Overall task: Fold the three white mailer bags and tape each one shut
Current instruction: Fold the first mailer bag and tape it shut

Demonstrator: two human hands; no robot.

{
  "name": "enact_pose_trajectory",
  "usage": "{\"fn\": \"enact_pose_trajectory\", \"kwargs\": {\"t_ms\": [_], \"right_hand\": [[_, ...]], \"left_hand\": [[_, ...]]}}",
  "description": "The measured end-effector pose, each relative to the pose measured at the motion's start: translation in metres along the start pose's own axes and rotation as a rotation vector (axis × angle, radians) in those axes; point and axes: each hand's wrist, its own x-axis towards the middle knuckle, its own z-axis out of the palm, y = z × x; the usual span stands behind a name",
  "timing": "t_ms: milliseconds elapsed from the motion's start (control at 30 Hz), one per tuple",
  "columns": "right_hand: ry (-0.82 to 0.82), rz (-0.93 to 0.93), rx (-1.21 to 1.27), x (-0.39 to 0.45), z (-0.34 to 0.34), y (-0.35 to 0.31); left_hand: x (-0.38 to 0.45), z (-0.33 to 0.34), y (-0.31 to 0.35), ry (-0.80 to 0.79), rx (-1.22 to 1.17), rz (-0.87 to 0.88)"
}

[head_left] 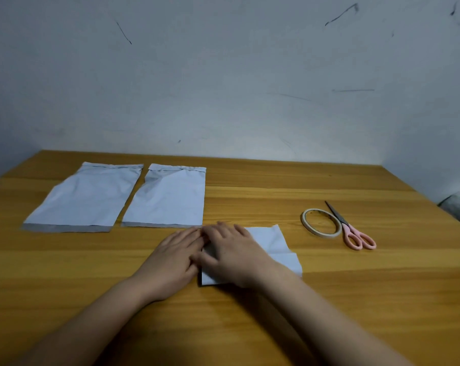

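Head view: our left hand (174, 256) and right hand (230, 253) press flat-fingered, gripping nothing, on the folded bag (272, 249) at lower centre. Lifting either for tape (321, 222) may let it spring open; two bags (168, 196) wait upper left.

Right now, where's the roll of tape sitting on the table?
In the head view the tape roll lies flat on the right part of the wooden table, touching the pink-handled scissors on its right, apart from the folded bag.
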Motion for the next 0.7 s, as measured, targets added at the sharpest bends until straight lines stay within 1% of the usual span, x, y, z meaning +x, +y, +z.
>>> {"fn": "enact_pose_trajectory", "kwargs": {"t_ms": [100,300,433,567,700], "right_hand": [[-0.032,0.009,0.01,0.001,0.008,-0.007],[0.028,0.023,0.024,-0.002,0.014,-0.005],[-0.033,0.07,0.014,-0.004,0.014,0.002],[-0.053,0.091,0.012,-0.009,0.01,0.012],[-0.063,0.143,0.02,-0.013,0.009,0.023]], "left_hand": [[-0.001,-0.002,0.001,-0.003,-0.057,0.006],[-0.001,-0.002,0.004,0.047,-0.085,-0.047],[0.0,-0.01,0.013,0.069,-0.122,-0.093],[0.001,-0.017,0.019,0.041,-0.129,-0.138],[0.005,-0.026,0.028,-0.024,-0.127,-0.156]]}}
